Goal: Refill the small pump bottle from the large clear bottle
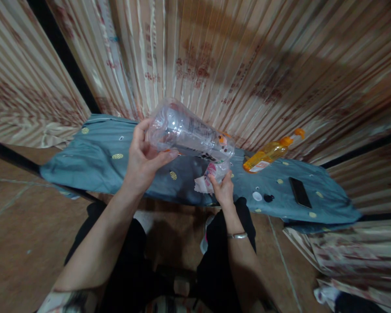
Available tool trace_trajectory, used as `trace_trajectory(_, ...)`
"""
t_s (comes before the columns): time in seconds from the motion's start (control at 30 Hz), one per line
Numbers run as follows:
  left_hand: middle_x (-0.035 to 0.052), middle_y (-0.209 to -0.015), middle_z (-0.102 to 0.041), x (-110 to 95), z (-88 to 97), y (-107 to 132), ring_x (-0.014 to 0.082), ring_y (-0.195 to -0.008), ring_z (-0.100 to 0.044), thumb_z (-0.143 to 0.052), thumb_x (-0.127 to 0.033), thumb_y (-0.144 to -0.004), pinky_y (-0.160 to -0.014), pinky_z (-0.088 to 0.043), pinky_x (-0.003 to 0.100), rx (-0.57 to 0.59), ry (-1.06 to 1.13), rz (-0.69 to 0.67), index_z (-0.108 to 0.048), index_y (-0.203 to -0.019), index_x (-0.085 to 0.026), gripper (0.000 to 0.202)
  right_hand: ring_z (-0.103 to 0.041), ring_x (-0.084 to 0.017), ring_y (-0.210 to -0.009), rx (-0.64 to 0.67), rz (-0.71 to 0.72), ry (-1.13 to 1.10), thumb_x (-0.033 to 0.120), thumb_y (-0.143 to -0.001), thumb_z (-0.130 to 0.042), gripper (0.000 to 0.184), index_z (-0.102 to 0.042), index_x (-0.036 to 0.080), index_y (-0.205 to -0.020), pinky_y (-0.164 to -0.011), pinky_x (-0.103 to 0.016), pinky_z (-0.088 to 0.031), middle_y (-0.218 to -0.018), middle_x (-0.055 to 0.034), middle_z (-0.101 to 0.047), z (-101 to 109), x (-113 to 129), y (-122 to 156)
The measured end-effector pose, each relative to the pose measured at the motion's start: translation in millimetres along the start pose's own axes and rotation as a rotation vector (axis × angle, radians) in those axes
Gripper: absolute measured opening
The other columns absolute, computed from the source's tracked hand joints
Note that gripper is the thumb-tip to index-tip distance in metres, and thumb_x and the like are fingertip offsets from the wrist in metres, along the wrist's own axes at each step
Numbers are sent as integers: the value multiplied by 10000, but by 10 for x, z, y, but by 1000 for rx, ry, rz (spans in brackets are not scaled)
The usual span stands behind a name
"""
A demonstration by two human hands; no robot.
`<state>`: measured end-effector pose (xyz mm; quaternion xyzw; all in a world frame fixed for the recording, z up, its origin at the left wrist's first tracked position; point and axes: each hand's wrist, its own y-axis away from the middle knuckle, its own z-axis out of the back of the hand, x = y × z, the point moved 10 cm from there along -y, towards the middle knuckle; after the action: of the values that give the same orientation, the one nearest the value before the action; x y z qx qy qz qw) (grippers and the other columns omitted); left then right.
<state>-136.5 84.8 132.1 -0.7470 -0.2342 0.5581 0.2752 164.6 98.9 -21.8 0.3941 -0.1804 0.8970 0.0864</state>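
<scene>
A large clear plastic bottle with dark print and a small orange cartoon figure is tilted above the cloth-covered surface. My left hand is closed around its wide end, the thumb along the underside. At its lower right end, my right hand pinches a crumpled clear plastic wrapper with pink print and a jagged whitish edge. The wrapper lies against or just under the bottle; I cannot tell whether they are joined. A white round disc and a small black cap rest to the right of my right hand.
An orange-yellow pump bottle lies on its side at the back right. Farther right is a black phone. Blue patterned cloth covers the narrow table. Striped curtains hang behind it, with dark metal poles at the sides.
</scene>
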Motion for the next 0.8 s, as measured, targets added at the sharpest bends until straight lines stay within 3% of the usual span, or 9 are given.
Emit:
trace_trajectory(0.17,-11,-1169,-619,3,-8,-5,168,-1066,-655,-929,-217,-638,-991,-539,395,7,0,7,-586,-1278,-330,734,-689,-330,-917,10,-6,-31,682,-751,-617,679,-475,184,-1190,-781,-412,-519,-982,-129,-711,0,-5,-8)
trace_trajectory(0.47,-16,-1113,-660,-14,-19,-23,159,-997,-684,-918,-229,-649,-907,-585,339,-29,25,39,-608,-1219,-326,656,-693,-333,-918,-2,-7,-12,673,-752,-634,671,-481,185,-1187,-781,-409,-518,-990,-130,-715,4,-23,-10)
trace_trajectory(0.7,-4,-1142,-657,93,35,-122,178,-1027,-669,-915,-204,-649,-933,-560,372,33,63,28,-608,-1238,-324,675,-692,-317,-902,-7,22,-27,658,-772,-642,641,-483,193,-1183,-774,-407,-523,-982,-118,-713,16,15,-9)
trace_trajectory(0.8,-2,-1122,-655,128,81,-149,168,-978,-664,-927,-232,-630,-885,-575,356,5,55,49,-627,-1209,-316,658,-692,-313,-903,0,25,-30,652,-779,-639,629,-487,192,-1181,-777,-406,-526,-981,-117,-714,11,26,-8)
